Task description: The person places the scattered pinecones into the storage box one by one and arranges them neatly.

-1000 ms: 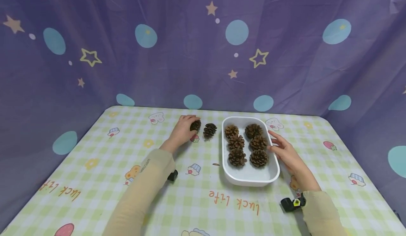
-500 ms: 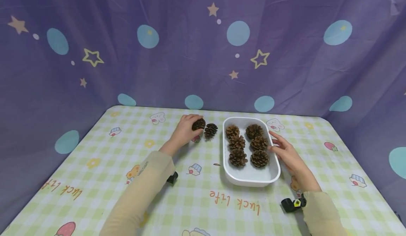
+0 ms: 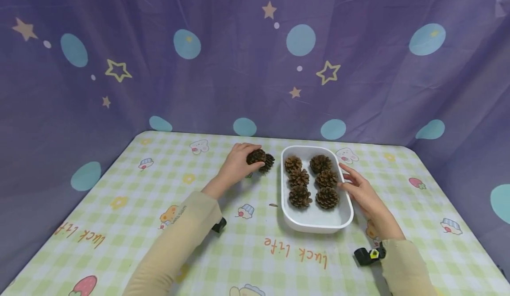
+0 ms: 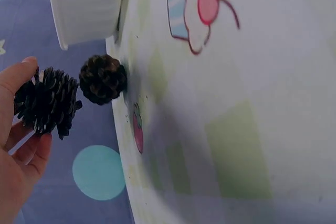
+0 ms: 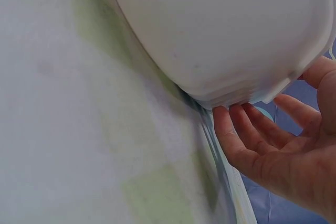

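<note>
A brown pine cone (image 3: 256,156) is held between the thumb and fingers of my left hand (image 3: 236,165), and in the left wrist view this pine cone (image 4: 48,100) is raised off the cloth. Just beyond it, a second pine cone (image 3: 268,162) rests on the table, partly covered in the head view; the left wrist view shows that pine cone (image 4: 103,79) whole. My right hand (image 3: 364,196) touches the outer right side of a white rectangular tub (image 3: 314,226), fingertips against its wall and thumb by the rim. Inside the tub, several pine cones (image 3: 299,197) form two columns.
The table wears a green-and-white checked cloth (image 3: 247,260) with cartoon prints. A small brown scale-like bit (image 3: 273,205) lies left of the tub. Behind the table's far edge hangs a purple curtain (image 3: 223,88) with stars and blue ovals.
My left hand has moved right with its pine cone, which now overlaps the loose one in the head view. The right hand and tub have stayed put.
</note>
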Demonstrator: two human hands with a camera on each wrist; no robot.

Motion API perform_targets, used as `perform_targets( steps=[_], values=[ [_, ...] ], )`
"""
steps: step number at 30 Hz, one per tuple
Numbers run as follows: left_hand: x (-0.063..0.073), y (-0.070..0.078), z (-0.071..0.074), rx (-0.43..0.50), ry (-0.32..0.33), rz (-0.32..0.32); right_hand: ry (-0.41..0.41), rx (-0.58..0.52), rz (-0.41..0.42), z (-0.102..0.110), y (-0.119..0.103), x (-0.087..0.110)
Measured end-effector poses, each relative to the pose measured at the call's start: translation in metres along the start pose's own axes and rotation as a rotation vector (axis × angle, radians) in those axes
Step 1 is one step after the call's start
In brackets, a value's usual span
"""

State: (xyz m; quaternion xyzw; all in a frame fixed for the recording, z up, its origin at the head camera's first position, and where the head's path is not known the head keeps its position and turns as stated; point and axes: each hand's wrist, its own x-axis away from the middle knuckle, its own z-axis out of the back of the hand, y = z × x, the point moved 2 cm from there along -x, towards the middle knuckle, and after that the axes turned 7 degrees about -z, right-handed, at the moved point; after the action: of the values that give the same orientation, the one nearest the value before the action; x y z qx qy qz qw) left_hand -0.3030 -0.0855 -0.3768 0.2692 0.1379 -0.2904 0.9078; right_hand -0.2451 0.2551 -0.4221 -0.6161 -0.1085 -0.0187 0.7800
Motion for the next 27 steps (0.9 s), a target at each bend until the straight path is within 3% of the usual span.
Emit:
perform_targets(
  steps=[18, 27],
  values=[
    [-0.002, 0.037, 0.003, 0.022, 0.046, -0.076, -0.003, 0.007, 0.004, 0.001, -0.003, 0.002],
    [-0.003, 0.057, 0.001, 0.027, 0.020, -0.098, 0.003, 0.007, 0.000, 0.000, -0.002, 0.001]
  ],
)
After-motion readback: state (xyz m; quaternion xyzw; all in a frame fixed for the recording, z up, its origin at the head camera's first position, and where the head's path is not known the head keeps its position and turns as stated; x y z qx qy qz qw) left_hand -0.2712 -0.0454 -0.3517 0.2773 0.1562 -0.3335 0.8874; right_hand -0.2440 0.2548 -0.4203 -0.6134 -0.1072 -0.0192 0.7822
